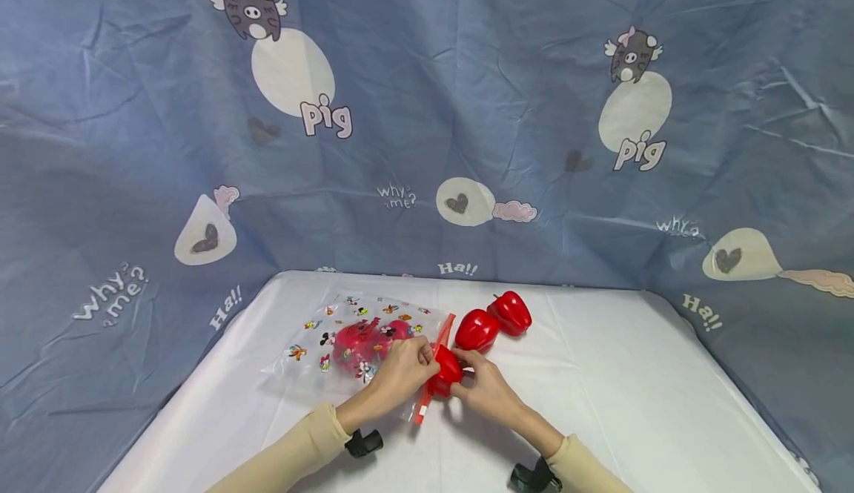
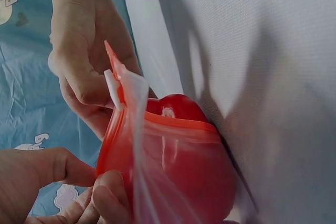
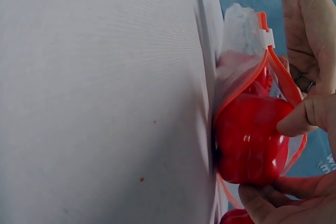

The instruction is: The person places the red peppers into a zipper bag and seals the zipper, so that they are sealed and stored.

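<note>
A clear zip bag with cartoon prints and a red zip edge lies on the table, its mouth facing right. Red bell peppers show through its plastic. At the mouth, my left hand pinches the upper rim. My right hand grips another red bell pepper with thumb and fingers, and this pepper sits partly inside the opening. A white slider is on one end of the zip. The right hand's palm is hidden in the head view.
Two more red bell peppers lie touching each other just beyond the right hand. Under everything is a white-covered table. A blue printed cloth hangs behind it and at both sides.
</note>
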`<action>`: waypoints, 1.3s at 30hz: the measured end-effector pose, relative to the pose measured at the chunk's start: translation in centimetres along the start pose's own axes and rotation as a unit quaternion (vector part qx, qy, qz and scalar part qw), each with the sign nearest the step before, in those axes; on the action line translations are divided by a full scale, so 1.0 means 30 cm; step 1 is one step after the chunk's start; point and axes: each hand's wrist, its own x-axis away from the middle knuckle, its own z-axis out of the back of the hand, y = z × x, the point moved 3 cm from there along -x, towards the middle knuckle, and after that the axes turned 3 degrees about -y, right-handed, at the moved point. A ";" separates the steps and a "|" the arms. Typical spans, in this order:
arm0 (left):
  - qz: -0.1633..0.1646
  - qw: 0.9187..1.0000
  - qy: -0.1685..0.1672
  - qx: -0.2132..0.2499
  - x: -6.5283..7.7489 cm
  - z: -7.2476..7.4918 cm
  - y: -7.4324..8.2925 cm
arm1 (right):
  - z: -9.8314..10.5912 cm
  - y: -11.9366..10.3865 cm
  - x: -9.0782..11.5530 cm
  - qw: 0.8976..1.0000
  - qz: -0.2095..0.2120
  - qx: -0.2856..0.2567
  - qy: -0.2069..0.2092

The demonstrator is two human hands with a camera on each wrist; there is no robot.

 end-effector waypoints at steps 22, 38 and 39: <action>-0.002 1.000 -0.003 -0.010 0.002 -0.007 0.002 | -0.033 0.004 -0.024 0.998 0.012 -0.068 -0.010; -0.014 1.000 0.000 -0.003 0.002 -0.009 -0.002 | -0.043 0.016 -0.041 0.997 0.015 -0.075 0.004; -0.015 1.000 0.000 -0.002 0.003 -0.009 -0.003 | -0.044 0.015 -0.042 0.997 0.015 -0.077 0.008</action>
